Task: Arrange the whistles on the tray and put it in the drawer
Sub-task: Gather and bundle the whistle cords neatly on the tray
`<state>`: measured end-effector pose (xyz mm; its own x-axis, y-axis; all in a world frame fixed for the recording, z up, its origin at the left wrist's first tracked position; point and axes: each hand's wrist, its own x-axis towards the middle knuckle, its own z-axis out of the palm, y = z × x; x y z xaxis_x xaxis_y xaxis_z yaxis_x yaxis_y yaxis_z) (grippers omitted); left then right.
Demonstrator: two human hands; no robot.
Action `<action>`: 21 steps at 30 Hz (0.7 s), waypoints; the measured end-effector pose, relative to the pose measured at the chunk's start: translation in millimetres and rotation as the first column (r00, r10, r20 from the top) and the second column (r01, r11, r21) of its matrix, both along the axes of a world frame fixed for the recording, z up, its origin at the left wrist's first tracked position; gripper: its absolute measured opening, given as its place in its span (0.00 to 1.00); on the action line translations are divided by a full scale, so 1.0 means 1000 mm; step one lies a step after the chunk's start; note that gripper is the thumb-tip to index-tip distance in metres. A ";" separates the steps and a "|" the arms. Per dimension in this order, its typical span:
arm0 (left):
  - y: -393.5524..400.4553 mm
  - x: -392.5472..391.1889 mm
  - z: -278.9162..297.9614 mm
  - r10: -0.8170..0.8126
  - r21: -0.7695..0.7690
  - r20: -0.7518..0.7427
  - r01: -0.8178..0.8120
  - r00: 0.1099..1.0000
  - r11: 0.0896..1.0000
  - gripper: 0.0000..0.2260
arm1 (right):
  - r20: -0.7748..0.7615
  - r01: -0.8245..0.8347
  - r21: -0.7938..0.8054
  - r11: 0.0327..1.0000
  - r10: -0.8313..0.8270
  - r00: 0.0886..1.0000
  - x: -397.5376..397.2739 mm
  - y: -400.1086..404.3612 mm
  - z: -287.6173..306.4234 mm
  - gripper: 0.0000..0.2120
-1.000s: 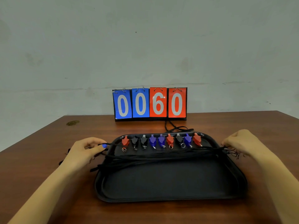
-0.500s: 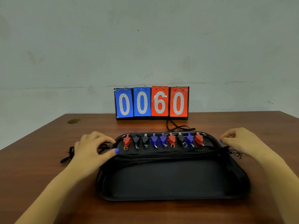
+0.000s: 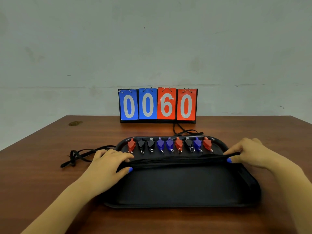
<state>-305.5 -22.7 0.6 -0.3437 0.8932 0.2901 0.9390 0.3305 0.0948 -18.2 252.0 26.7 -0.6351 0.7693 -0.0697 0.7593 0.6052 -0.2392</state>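
A black tray (image 3: 182, 188) lies on the brown table in front of me. Along its far edge stand several whistles (image 3: 169, 144) in a row, red, black and blue, each with a small metal ring. A bundle of black lanyard cords (image 3: 177, 160) stretches across the tray just below the whistles. My left hand (image 3: 108, 163) pinches the bundle's left end at the tray's left rim. My right hand (image 3: 244, 153) pinches the right end at the right rim.
A flip scoreboard (image 3: 157, 104) reading 0060 stands at the back of the table (image 3: 42, 166). Loose black cords (image 3: 79, 155) trail off the tray to the left, and more cords (image 3: 185, 131) loop behind it. A small stain (image 3: 75, 123) marks the far left.
Both hands moved inward over the tray rims and gathered the cords into a tighter, straighter bundle. The view shifted slightly closer.
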 end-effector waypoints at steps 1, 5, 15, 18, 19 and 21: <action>0.000 -0.001 -0.001 -0.004 0.013 -0.004 0.004 1.000 1.000 0.17 | 0.004 -0.001 -0.008 1.000 0.001 1.000 0.001 0.001 0.000 0.21; 0.001 -0.001 0.001 -0.023 -0.004 -0.062 0.023 0.998 1.000 0.13 | -0.076 -0.018 -0.077 0.997 0.012 0.997 0.002 -0.006 0.007 0.17; -0.002 -0.010 0.006 0.068 -0.031 -0.120 -0.072 0.990 0.997 0.14 | -0.067 0.037 -0.189 0.981 -0.050 0.996 0.001 -0.013 0.014 0.08; -0.008 -0.014 0.010 0.103 0.006 -0.080 -0.103 0.991 0.995 0.15 | -0.030 0.087 -0.194 0.977 -0.095 0.995 0.000 -0.017 0.019 0.12; -0.010 -0.015 0.013 0.123 0.038 -0.079 -0.120 0.989 0.992 0.15 | -0.005 0.105 -0.171 0.980 -0.107 0.994 0.000 -0.018 0.021 0.18; -0.015 -0.019 0.021 0.190 0.133 -0.078 -0.179 0.979 0.975 0.13 | 0.015 0.129 -0.048 0.991 -0.128 0.992 -0.001 -0.024 0.027 0.23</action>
